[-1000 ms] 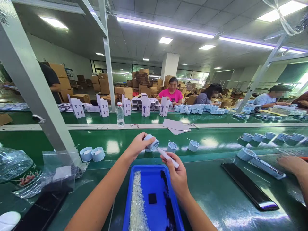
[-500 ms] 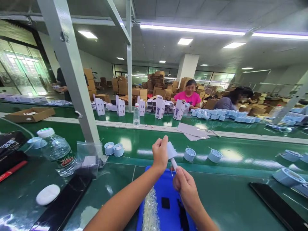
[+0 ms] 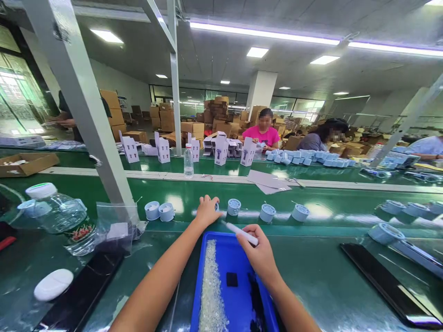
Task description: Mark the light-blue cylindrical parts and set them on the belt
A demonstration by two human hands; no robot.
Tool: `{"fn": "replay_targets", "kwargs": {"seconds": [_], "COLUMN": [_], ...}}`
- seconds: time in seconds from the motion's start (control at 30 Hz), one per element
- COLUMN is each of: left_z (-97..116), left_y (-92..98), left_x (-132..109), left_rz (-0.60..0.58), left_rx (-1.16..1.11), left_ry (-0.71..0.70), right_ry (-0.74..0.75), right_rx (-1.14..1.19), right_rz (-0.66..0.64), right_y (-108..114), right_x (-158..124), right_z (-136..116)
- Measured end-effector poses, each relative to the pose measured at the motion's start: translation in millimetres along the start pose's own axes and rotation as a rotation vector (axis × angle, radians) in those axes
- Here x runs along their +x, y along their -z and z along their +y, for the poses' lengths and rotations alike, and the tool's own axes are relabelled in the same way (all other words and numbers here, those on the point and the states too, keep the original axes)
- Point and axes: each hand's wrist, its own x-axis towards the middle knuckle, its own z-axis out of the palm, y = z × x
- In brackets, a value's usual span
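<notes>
My left hand is closed round a light-blue round part at the green belt, beyond the tray; the fingers hide most of it. Between the fingers and thumb of my right hand is a white pen-like tool, its thin tip pointing up and left. Below both hands lies a blue tray with small clear pieces along its left side, a black square in the middle and dark pieces at the right.
Light-blue round parts stand on the green belt on both sides of my left hand. A large bottle, a white oval object and a metal post are at left. A black bar lies right. People sit across the belt.
My left hand has moved down and left to the belt with the blue part, away from the white tool. My right hand has the tool tilted flatter. The whole view has shifted.
</notes>
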Motion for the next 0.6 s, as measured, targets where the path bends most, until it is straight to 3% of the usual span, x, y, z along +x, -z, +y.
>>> {"fn": "replay_targets", "kwargs": {"seconds": [0.07, 0.13, 0.23, 0.3, 0.4, 0.47, 0.6], "left_z": [-6, -11, -27, -43, -68, -78, -81], "left_y": [-8.3, -0.2, 35.4, 60.1, 78.7, 78.4, 68.0], "left_x": [4, 8, 11, 11, 9, 8, 12], "left_rz": [-0.112, -0.219, -0.295, -0.364, -0.527, -0.526, -0.377], "left_rx": [0.047, 0.065, 0.227, 0.403, 0.476, 0.461, 0.38], "left_ry": [-0.006, -0.014, 0.049, 0.198, 0.368, 0.379, 0.359], "right_ry": [0.005, -0.011, -0.017, -0.012, -0.007, 0.001, 0.011], "right_rx": [0.059, 0.113, 0.121, 0.111, 0.1, 0.082, 0.051], "right_rz": [-0.082, -0.159, -0.222, -0.243, -0.254, -0.255, -0.255], "right_y": [-4, -7, -8, -8, -7, -7, -8], "right_x": [-1, -1, 0, 0, 0, 0, -2], "right_z": [4, 8, 12, 13, 13, 14, 13]}}
